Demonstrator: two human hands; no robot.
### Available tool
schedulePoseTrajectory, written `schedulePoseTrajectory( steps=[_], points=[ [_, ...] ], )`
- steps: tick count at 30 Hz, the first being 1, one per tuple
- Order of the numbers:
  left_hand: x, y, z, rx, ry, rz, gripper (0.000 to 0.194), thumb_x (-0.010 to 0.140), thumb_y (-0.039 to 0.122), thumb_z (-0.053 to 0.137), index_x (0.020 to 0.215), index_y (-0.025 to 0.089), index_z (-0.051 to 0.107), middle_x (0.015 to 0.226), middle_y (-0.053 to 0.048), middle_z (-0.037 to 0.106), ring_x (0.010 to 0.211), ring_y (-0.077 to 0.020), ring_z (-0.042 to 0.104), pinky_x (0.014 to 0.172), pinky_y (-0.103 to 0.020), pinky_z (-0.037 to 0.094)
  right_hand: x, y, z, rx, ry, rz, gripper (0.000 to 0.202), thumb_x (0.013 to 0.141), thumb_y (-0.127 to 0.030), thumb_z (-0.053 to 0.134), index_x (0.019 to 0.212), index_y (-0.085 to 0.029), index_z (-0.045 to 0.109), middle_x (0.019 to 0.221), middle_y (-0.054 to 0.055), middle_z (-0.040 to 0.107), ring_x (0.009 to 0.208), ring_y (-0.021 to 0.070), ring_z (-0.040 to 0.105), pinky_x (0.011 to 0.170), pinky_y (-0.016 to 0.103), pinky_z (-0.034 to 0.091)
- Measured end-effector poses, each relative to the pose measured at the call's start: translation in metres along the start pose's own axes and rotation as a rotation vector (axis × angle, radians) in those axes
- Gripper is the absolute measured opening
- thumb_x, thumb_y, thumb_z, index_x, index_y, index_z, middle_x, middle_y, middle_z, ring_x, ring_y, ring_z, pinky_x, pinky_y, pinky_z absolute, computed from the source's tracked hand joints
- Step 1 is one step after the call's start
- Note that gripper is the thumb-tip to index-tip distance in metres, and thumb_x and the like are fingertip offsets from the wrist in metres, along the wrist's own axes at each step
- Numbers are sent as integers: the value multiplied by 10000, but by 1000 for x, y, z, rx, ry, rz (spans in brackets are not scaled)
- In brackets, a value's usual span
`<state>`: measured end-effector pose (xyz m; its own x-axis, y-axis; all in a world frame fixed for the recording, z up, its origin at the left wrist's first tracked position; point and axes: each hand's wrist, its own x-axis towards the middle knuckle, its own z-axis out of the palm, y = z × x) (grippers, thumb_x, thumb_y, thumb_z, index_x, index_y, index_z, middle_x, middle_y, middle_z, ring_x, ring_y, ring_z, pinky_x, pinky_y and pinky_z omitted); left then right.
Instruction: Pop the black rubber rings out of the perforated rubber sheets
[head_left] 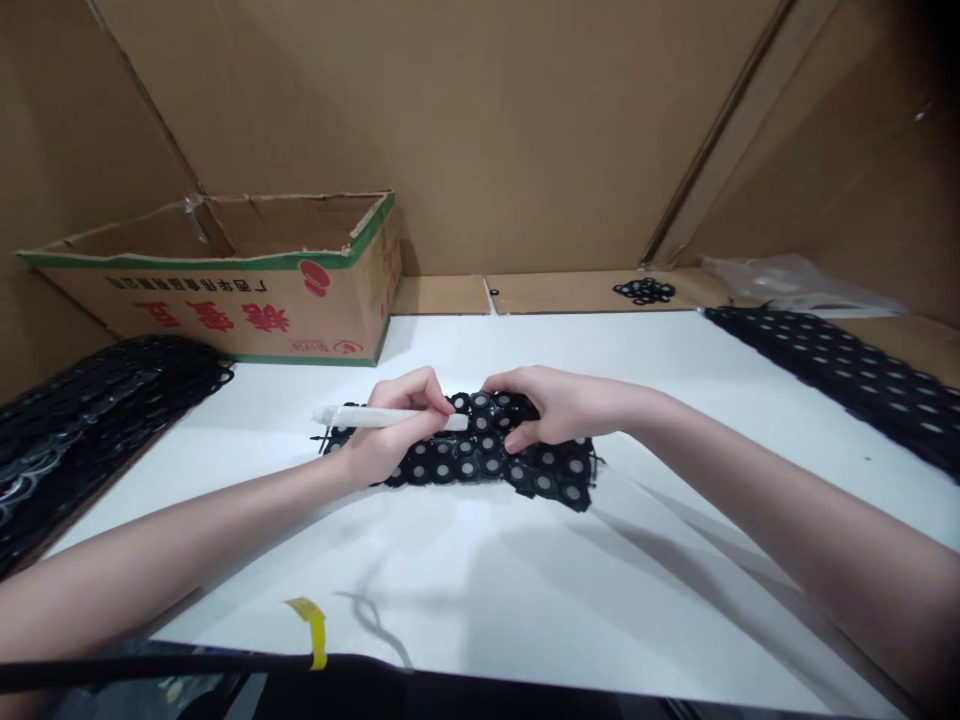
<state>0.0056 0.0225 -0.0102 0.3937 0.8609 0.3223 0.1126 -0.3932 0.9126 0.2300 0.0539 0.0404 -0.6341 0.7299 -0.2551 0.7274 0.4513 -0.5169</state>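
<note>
A black strip of joined rings with pale round centres (442, 462) lies across the white table in front of me. My left hand (394, 425) is closed around a white pen-like stick (367, 417), whose one end rests over the middle of the strip. The stick's other end points left, past my knuckles. From the right, my right hand (551, 405) grips the strip between thumb and fingers, and the fingertips behind it are partly hidden. The strip's right end bends toward me, beyond my right hand.
An open cardboard box (300, 300) stands at the back left. Black ringed material (97, 420) is heaped on the left, and another black dotted sheet (840, 370) lies on the right. Loose black rings (643, 291) and a clear plastic bag (795, 283) are at the back. Yellow tape (317, 635) marks a cable in front.
</note>
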Motion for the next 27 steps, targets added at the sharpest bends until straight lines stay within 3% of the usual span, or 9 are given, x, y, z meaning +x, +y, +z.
schedulePoseTrajectory(
  steps=[5,10,17,27],
  points=[
    [-4,5,5,-24,-59,-40,61,791,204,566,752,157,565,623,22,514,554,-100,452,524,-240,310,0,-3,-14,-241,17,87,400,590,-359,728,939,-191,631,841,61,656,819,274,598,646,332,413],
    [-3,7,8,-14,-129,-115,65,794,210,568,764,154,558,624,26,499,565,-97,438,534,-233,310,5,3,-7,-165,0,52,409,611,-560,690,767,-203,566,701,16,582,702,212,550,575,296,359],
    [-2,12,10,-14,-140,-144,89,813,233,557,773,154,548,625,29,495,561,-93,433,531,-229,301,6,3,11,64,72,-35,287,571,-308,717,725,-203,499,717,-25,519,734,174,500,641,274,359],
    [-2,16,17,72,-167,-123,89,833,230,517,792,156,547,647,29,496,578,-92,411,532,-223,301,5,15,24,257,211,-39,340,532,-246,722,753,-205,468,743,-44,465,750,158,472,670,270,364]
  ],
)
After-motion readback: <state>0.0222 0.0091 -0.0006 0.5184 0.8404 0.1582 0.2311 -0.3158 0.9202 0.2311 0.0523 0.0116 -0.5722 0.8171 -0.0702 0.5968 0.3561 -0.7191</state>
